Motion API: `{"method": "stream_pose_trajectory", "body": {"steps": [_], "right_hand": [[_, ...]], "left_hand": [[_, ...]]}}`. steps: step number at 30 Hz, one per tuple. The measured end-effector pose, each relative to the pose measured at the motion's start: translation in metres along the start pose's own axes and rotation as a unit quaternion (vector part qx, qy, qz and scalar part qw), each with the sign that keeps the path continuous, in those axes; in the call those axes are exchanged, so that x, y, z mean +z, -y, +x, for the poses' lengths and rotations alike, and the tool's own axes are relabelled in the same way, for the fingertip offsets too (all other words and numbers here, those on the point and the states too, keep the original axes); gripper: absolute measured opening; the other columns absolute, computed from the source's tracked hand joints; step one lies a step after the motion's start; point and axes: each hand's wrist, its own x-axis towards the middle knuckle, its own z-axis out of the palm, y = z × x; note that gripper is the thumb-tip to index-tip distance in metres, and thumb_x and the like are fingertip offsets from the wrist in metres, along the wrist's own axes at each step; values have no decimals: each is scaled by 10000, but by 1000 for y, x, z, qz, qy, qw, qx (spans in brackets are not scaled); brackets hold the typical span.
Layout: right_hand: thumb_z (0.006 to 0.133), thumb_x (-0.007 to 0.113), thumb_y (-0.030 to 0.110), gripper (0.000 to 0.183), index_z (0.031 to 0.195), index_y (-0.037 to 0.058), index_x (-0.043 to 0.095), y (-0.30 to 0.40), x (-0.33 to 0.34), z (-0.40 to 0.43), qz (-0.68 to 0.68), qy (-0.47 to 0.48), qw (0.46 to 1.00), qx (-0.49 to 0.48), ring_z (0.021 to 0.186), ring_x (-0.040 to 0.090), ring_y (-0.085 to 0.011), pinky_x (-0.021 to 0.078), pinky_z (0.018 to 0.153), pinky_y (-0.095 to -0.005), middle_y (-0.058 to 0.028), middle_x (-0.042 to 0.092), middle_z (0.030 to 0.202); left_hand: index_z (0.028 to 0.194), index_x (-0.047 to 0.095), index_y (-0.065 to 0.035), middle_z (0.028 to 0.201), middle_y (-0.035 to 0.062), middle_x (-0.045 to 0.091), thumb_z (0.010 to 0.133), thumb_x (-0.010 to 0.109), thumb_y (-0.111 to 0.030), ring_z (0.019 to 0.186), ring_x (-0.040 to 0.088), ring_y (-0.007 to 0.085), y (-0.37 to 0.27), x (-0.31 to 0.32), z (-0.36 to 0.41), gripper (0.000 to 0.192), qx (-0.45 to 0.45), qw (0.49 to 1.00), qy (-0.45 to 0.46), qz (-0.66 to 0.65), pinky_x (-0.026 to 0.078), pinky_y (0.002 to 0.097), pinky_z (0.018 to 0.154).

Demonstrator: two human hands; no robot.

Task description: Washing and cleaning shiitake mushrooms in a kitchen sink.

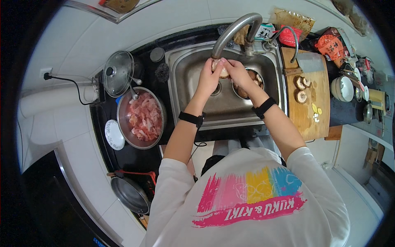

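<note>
Both of my hands meet under the spout of the steel faucet (233, 29), above the stainless steel sink (200, 108). Between them they hold a pale mushroom (223, 73); my left hand (209, 74) grips its left side and my right hand (239, 72) its right side. Behind my right hand and forearm, partly hidden, a round bowl with brown mushrooms (256, 81) sits in the sink. On the wooden cutting board (311, 123), right of the sink, lie several mushrooms (300, 96), some yellowish slices (316, 108), small white pieces (315, 117) and a cleaver (311, 62).
Left of the sink stand a large metal bowl of raw meat (145, 117), a glass-lidded pot (116, 74), a patterned white plate (114, 135) and a frying pan (131, 194). A small curved tap (296, 40) rises beside the board. Stacked bowls (342, 89) and food packets (331, 46) are at the right.
</note>
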Motion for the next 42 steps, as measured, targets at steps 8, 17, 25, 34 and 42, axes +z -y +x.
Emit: {"method": "stream_pose_trajectory", "body": {"steps": [8,17,25,34,42], "right_hand": [[914,475,365,357,926,33,606,5,3,-4,104,5,994,18,576,472,-38,371,475,-185,32,565,716],[881,538,290,359,869,-64,595,12,1,-2,-30,11,999,-25,600,583,-124,504,531,-253,-83,613,710],[870,560,270,316,908,-43,588,8,4,-4,187,52,981,19,680,595,-116,519,572,-236,-68,608,799],[905,513,263,304,897,-33,579,0,2,-2,-81,-20,993,-79,661,539,-88,466,579,-243,-42,582,745],[875,528,275,338,823,-54,588,-3,5,-4,-143,-95,977,-129,608,588,-241,453,574,-341,-183,600,698]], "left_hand": [[1048,516,6,928,58,578,910,515,-232,816,543,103,5,-4,1,275,-48,994,31,-91,442,241,734],[1113,455,10,987,107,595,885,552,-223,897,575,161,25,-12,0,339,11,1000,-7,-17,448,270,737],[1135,509,27,988,89,615,830,629,-154,862,591,119,5,-17,-4,374,-12,996,-32,-87,464,226,745],[1138,531,51,1036,78,605,835,606,-99,911,577,120,-17,-9,-15,346,-58,989,-20,-135,450,233,810],[1184,489,71,1084,103,586,843,578,-65,947,564,128,-8,-9,-13,377,-56,987,-16,-152,438,238,838]]}}
